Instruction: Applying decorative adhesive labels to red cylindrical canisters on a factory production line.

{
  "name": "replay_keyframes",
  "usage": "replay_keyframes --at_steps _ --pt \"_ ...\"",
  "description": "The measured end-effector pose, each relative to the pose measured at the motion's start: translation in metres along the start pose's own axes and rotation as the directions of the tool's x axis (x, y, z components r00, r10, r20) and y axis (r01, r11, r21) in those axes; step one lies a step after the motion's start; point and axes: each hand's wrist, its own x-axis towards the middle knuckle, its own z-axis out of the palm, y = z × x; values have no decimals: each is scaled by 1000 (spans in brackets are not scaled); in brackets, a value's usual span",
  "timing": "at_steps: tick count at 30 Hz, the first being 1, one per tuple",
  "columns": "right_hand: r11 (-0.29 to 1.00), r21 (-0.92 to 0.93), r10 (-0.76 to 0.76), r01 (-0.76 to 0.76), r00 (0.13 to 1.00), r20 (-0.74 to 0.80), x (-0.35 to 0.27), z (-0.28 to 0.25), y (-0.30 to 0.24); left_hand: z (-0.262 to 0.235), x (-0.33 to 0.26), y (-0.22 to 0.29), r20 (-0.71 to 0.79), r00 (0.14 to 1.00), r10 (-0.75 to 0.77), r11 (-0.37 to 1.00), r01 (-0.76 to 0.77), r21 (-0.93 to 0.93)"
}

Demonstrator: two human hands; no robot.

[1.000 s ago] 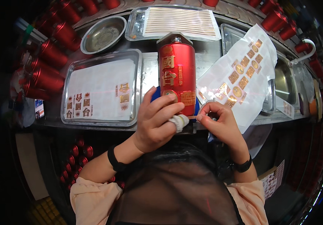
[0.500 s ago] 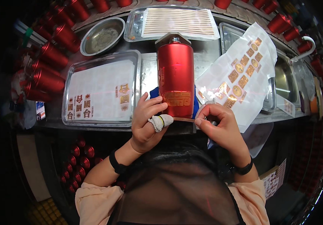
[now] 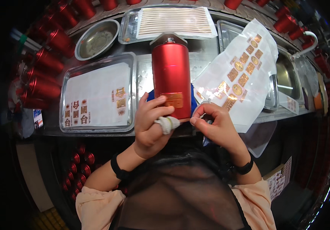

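- currently, red bottle [image 3: 171,78] lies over blue material [image 3: 150,96] on metal bench [image 3: 207,55].
- left hand [image 3: 148,128]: holding bottle's lower end, thumb wrapped white.
- right hand [image 3: 215,124]: narrow, pinching thin strip [image 3: 184,120] at bottle's base.

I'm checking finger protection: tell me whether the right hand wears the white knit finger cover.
No, the white knit finger cover is on the left hand.

Label [image 3: 173,100] on bottle [image 3: 171,74], characters [image 3: 83,109] on left sheet [image 3: 100,86], stickers [image 3: 239,66] on right sheet [image 3: 265,63]
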Motion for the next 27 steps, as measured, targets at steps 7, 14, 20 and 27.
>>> replay_keyframes --at_steps 7,14,20,27 --pt "997 73 -34 34 999 -11 -7 -5 -5 2 -10 -7 -17 999 -36 995 35 -93" --pt "997 80 16 -14 1000 -26 -3 -6 9 3 13 9 115 983 142 976 -158 151" --pt "999 52 16 -16 1000 -2 2 1 4 7 6 -1 0 998 61 998 -61 19" --pt "993 121 -1 2 1000 -5 -6 -3 -10 1 -9 -7 -16 998 -52 998 52 -33"
